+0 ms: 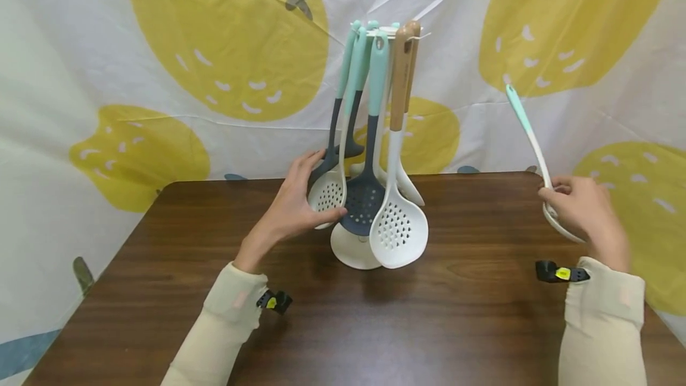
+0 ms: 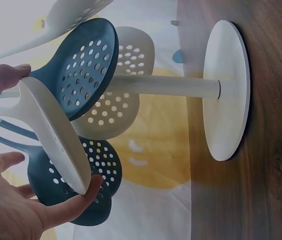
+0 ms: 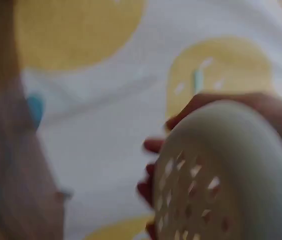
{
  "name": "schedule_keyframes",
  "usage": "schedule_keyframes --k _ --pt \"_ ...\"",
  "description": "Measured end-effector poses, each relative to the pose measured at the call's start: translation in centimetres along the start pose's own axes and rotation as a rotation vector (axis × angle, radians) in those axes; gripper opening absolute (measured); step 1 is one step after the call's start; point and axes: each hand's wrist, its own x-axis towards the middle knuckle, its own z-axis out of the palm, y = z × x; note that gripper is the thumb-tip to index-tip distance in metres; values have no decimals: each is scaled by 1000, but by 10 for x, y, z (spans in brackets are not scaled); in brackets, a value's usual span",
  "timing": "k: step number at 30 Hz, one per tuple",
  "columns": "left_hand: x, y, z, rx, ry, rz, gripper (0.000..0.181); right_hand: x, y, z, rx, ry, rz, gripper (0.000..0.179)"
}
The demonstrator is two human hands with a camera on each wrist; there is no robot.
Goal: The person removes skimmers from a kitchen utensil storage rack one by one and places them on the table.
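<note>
A utensil stand with a round white base (image 1: pixel 354 249) carries several hanging kitchen tools. My left hand (image 1: pixel 297 201) holds a white skimmer (image 1: pixel 328 192) with a mint handle by its head, thumb at one rim and a finger at the other. Beside it hang a dark perforated skimmer (image 1: pixel 364 201) and a white skimmer with a wooden handle (image 1: pixel 399 231). Off to the right, my right hand (image 1: pixel 584 210) grips another white, mint-handled skimmer (image 1: pixel 536 145) near its head, handle pointing up. Its perforated head (image 3: pixel 221 170) fills much of the right wrist view.
The stand is on a brown wooden table (image 1: pixel 461 314). Behind the table hangs a white cloth (image 1: pixel 241 148) with yellow fruit prints. More dark perforated tools (image 2: pixel 98 165) hang behind the left hand's skimmer.
</note>
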Motion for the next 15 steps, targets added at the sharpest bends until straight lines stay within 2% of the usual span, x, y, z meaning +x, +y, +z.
schedule_keyframes --k 2,5,9,15 --pt "0 0 -1 -3 3 -2 113 -1 17 2 -52 -78 55 48" --pt "0 0 -1 -9 4 0 114 -4 36 9 -89 -146 139 49" --pt "-1 0 -1 -12 6 0 114 -8 48 19 -89 -165 234 42" --pt "-2 2 -1 -10 -6 -12 115 -10 54 33 -83 -205 372 35"
